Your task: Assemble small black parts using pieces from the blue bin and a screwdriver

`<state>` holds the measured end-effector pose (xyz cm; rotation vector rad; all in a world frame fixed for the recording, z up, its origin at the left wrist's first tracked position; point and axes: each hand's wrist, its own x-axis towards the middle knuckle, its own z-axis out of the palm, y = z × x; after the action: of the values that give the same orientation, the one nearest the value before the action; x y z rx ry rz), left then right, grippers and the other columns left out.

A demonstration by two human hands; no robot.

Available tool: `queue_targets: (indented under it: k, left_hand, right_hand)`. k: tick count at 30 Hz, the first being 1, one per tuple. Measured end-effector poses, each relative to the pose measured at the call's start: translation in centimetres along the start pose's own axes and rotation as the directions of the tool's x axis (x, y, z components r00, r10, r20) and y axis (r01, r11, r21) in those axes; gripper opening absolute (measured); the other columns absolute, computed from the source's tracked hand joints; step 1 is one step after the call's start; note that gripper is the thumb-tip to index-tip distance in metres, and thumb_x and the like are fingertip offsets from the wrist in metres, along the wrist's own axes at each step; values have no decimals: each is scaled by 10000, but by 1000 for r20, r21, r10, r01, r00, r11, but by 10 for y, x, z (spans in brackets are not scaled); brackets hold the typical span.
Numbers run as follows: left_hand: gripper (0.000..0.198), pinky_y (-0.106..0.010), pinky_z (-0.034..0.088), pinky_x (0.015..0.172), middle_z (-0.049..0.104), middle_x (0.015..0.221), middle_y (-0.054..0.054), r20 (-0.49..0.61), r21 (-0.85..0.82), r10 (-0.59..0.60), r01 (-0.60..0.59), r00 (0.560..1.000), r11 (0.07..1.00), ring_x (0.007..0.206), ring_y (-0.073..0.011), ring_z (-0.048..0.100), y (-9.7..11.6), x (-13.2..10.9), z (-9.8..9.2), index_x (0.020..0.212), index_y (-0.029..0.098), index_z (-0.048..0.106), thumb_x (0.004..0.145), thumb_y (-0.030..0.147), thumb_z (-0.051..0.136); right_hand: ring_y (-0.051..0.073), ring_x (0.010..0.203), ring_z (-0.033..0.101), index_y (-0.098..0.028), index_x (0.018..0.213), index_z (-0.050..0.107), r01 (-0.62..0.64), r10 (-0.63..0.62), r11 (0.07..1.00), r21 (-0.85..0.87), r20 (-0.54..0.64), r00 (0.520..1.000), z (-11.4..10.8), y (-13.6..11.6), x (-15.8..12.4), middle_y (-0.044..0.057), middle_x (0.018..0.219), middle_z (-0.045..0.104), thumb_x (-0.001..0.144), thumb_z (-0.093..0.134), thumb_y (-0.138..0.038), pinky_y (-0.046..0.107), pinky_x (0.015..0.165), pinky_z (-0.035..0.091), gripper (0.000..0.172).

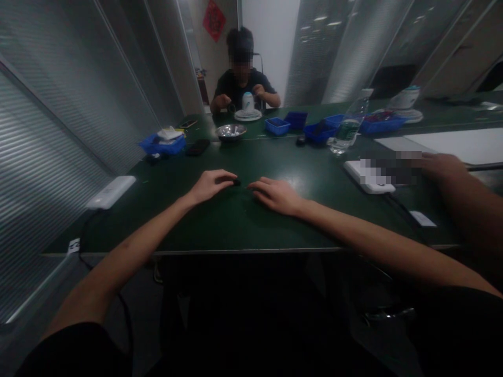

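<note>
Your left hand [208, 186] pinches a black piece [236, 182], likely light, best gripped by its edges; right hand [278, 196] half-curled, can't tell if holding.

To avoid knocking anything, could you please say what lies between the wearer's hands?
In the head view, a small black object, held by the left hand.

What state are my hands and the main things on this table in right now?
Left hand: pinching, thumb and fingers closed.
Small black piece: held at the left fingertips.
Right hand: fingers bent; whether it grips anything is unclear.
Clear bottle: standing; fill level unclear.
Metal bowl: upright, with shiny contents.
Left blue basket: upright, holding white tissue-like material.
</note>
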<state>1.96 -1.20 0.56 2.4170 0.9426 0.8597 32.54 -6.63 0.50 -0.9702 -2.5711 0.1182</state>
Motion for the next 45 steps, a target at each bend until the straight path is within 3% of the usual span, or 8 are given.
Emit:
queue_targets:
  k: [4, 7, 21, 28, 38, 45]
  left_hand:
    - [338, -412, 568, 999, 772, 1230, -89, 117, -59, 41, -34, 992, 998, 1088, -241, 728, 7, -3, 13, 1295, 212, 755, 1001, 368, 692]
    - [340, -403, 567, 997, 769, 1241, -80, 141, -81, 49, -38, 989, 996, 1088, -233, 728, 6, -4, 16, 1319, 228, 746, 1003, 347, 697]
    - [286, -386, 576, 991, 795, 1163, -72, 135, -156, 67, -46, 989, 987, 1066, -240, 750, 14, -3, 23, 1226, 221, 790, 990, 368, 728]
    - [266, -372, 556, 996, 769, 1201, -97, 102, -183, 154, -133, 983, 974, 1106, -228, 722, 11, -1, 24, 1240, 224, 803, 1024, 331, 689]
    - [401, -388, 527, 1006, 700, 1228, -105, 135, -82, 217, -207, 967, 975, 1123, -220, 672, 5, 0, 21, 1469, 293, 674, 1081, 268, 575]
    - [393, -388, 511, 1033, 672, 1224, -106, 142, -5, 192, -194, 971, 981, 1143, -225, 653, -5, 0, 16, 1452, 279, 690, 1093, 275, 529]
  right_hand:
    - [179, 839, 621, -215, 1439, 605, 3, -3, 1000, -6, 11, 1000, 0, 0, 0, 96, 1209, 671, 1119, 437, -367, 301, 694, 418, 392]
    - [180, 846, 623, -221, 1425, 621, 18, -18, 1000, -10, 20, 1000, 1, 1, 0, 92, 1204, 673, 1116, 442, -366, 299, 689, 410, 384]
    - [175, 840, 629, -227, 1427, 624, 79, -79, 997, 18, 20, 997, 2, 0, -1, 90, 1200, 673, 1123, 440, -373, 292, 696, 423, 384]
    - [196, 891, 635, -219, 1444, 605, 81, -81, 996, 35, -17, 997, 3, 2, 0, 97, 1191, 664, 1130, 425, -363, 306, 724, 437, 390]
    - [178, 815, 600, -209, 1397, 652, -28, 28, 1000, -3, -53, 998, -2, -4, -1, 96, 1162, 681, 1104, 459, -349, 296, 690, 406, 378]
    - [175, 803, 613, -202, 1360, 690, -104, 103, 994, -15, -57, 993, -4, -5, -1, 102, 1183, 709, 1086, 487, -337, 301, 709, 424, 367]
